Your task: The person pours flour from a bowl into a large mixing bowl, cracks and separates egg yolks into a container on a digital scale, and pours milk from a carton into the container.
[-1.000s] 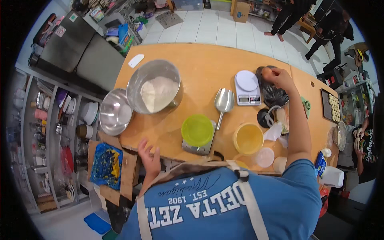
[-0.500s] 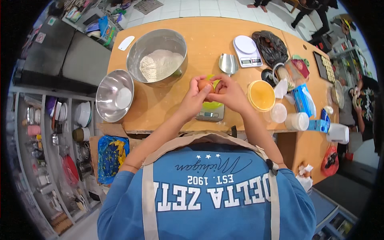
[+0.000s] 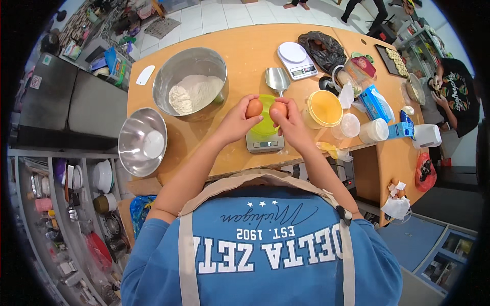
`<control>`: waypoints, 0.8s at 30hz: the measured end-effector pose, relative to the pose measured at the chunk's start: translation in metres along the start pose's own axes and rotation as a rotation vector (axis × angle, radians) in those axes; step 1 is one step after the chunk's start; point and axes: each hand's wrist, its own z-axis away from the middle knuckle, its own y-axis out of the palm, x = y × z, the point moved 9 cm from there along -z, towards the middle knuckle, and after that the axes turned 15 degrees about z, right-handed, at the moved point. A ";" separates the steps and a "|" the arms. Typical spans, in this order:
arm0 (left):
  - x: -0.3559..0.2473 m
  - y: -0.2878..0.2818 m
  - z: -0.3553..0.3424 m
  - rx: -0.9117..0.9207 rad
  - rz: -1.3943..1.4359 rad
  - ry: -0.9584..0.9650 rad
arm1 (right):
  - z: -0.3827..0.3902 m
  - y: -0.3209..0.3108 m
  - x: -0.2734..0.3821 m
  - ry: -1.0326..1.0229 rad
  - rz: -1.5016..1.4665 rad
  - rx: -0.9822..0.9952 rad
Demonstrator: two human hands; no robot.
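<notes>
white letters (image 3: pixel 245 259) and dark script (image 3: pixel 270 213) on near blue shirt (image 3: pixel 153 275), lettering (image 3: pixel 451 87) on right black shirt (image 3: pixel 467 120), red sign (image 3: pixel 35 81) on left fridge (image 3: pixel 46 115)

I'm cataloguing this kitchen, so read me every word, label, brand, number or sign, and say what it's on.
I won't copy wording; here's where it stands.
Blue shirt: big white lettering and dark script, upside down, legible.
Small scale under green container: display, too small.
White scale: display and buttons, too small.
Stickers on dark fridge: too small.
Co-worker's black shirt: lettering, blurred.
Any other print: too small.
</notes>
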 end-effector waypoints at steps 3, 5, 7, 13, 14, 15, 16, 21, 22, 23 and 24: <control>-0.007 0.009 -0.005 0.064 -0.074 0.017 | 0.014 -0.004 0.058 -0.563 0.683 -0.328; -0.015 0.007 -0.006 0.010 -0.281 0.048 | 0.033 -0.006 0.083 -0.744 0.689 -0.469; -0.023 0.012 -0.007 0.019 -0.349 0.103 | 0.053 -0.005 0.096 -0.922 0.691 -0.607; -0.022 0.022 -0.004 0.074 -0.457 0.263 | 0.019 0.020 0.071 -0.625 0.963 -0.280; -0.018 0.020 -0.004 0.065 -0.430 0.229 | 0.017 0.009 0.068 -0.604 0.765 -0.322; -0.018 0.020 -0.005 0.065 -0.430 0.230 | 0.015 -0.003 0.064 -0.580 0.567 -0.361; -0.018 0.018 -0.007 0.047 -0.442 0.231 | 0.012 -0.010 0.063 -0.581 0.567 -0.361; -0.012 0.009 -0.006 -0.009 -0.292 0.077 | -0.005 -0.008 0.014 0.006 -0.473 0.023; -0.005 0.006 -0.007 -0.013 -0.216 0.046 | -0.005 -0.009 0.015 0.004 -0.472 0.024; -0.002 0.004 -0.008 -0.015 -0.140 0.014 | -0.004 -0.006 0.014 0.023 -0.453 0.063; -0.001 0.004 -0.008 -0.014 -0.141 0.015 | -0.004 -0.002 0.013 0.041 -0.435 0.102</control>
